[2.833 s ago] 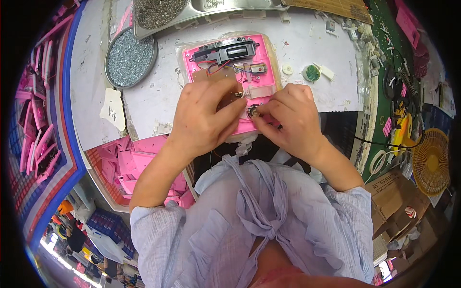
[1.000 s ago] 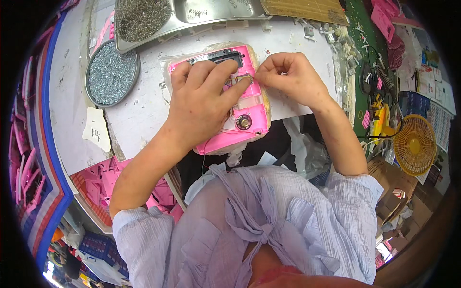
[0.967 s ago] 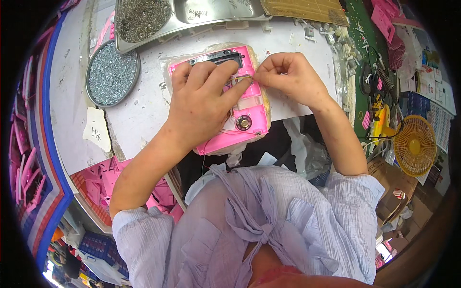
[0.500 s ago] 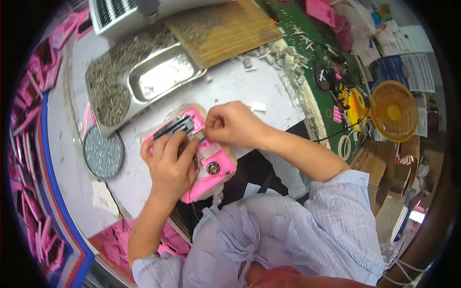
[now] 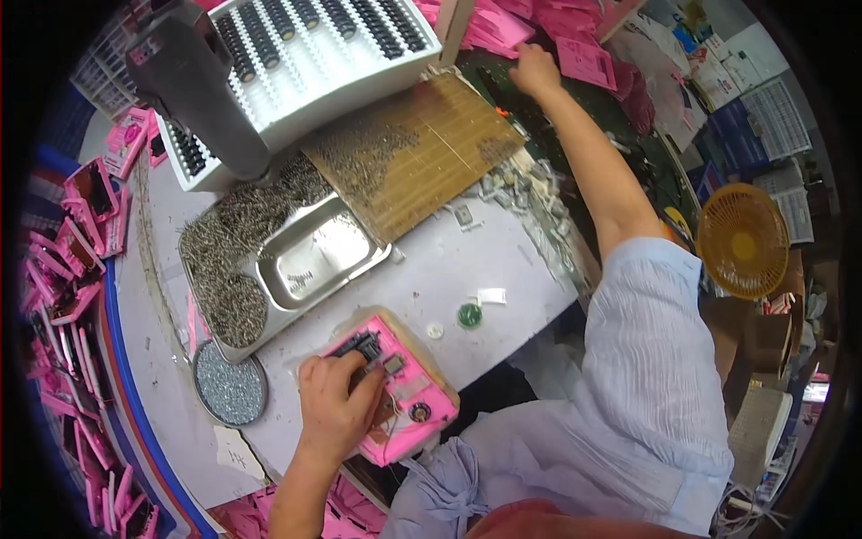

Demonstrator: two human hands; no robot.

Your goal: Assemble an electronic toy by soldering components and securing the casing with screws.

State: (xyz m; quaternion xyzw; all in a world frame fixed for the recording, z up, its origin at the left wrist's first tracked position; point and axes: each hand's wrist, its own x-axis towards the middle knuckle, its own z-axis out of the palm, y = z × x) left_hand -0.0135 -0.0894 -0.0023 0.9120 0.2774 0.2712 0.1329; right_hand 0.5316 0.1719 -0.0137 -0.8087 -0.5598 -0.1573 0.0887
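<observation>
A pink plastic casing (image 5: 415, 437) lies on a worn pad at the front of the table, with a black part, a small grey part, thin wires and a round dark part set in it. My left hand (image 5: 337, 404) grips the casing from its left side, fingers bent over the black part. My right hand (image 5: 536, 72) is stretched far forward to a heap of pink plastic pieces (image 5: 489, 29), at the edge of one piece. Its fingertips are too small and hidden to show a grip.
A metal tray (image 5: 269, 334) of screws, a brown board (image 5: 440, 148) strewn with screws, and a round dish (image 5: 231, 384) of small silvery parts sit ahead. Behind stands a white foam box (image 5: 301, 90) of dark parts. Pink casings (image 5: 76, 314) crowd the left; a yellow basket (image 5: 743, 241) is right.
My right hand has left the casing and moved far forward to the pink heap. My left hand stays on the casing. The view has shifted, showing more of the foam box.
</observation>
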